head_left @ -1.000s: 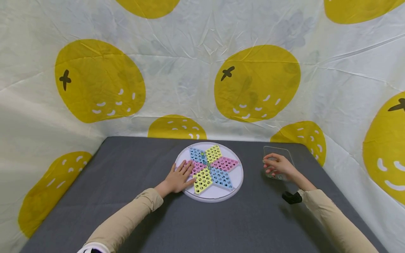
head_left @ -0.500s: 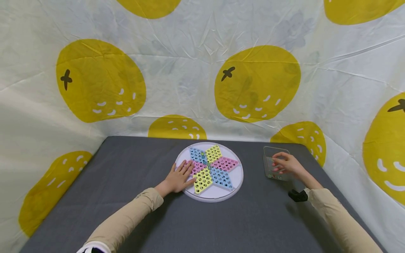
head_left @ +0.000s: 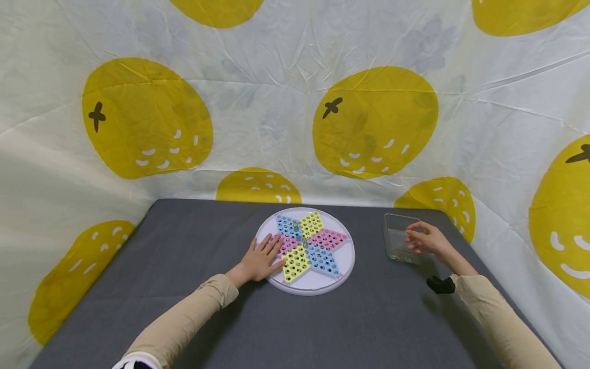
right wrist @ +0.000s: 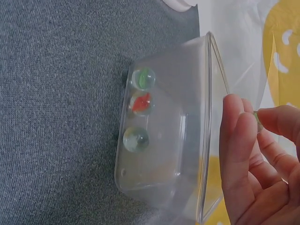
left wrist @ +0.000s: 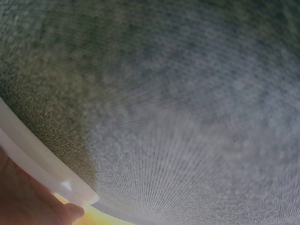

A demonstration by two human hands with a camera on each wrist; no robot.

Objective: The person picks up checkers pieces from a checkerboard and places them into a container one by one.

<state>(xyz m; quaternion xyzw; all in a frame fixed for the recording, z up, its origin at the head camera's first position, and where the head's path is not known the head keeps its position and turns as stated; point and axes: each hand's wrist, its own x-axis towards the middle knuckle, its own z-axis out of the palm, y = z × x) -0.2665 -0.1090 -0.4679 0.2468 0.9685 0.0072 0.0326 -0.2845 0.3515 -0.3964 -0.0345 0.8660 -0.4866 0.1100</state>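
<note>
A round white Chinese checkers board (head_left: pixel 343 270) with a pink, blue and yellow star lies on the table. Flat on its left side rests my left hand (head_left: pixel 257 260), fingers spread over a pink point; its thumb (left wrist: pixel 74 212) shows beside the rim in the left wrist view. Over a clear plastic box (right wrist: pixel 164 166) at the right, my right hand (head_left: pixel 429 241) pinches a small greenish marble (right wrist: pixel 258 123), mostly hidden by thumb and fingers. Inside the box sit a green-swirled marble (right wrist: pixel 143 78), a red-swirled marble (right wrist: pixel 142 103) and a pale marble (right wrist: pixel 136 139).
A dark grey cloth (head_left: pixel 322 328) covers the table. White fabric (head_left: pixel 262 113) printed with big yellow fruit hangs behind and at both sides. A few marbles, blue and green, sit in holes near the star's centre and upper left.
My right hand has moved to the right across the clear box, leaving more of the box in sight. The left hand and the board have stayed where they were.
</note>
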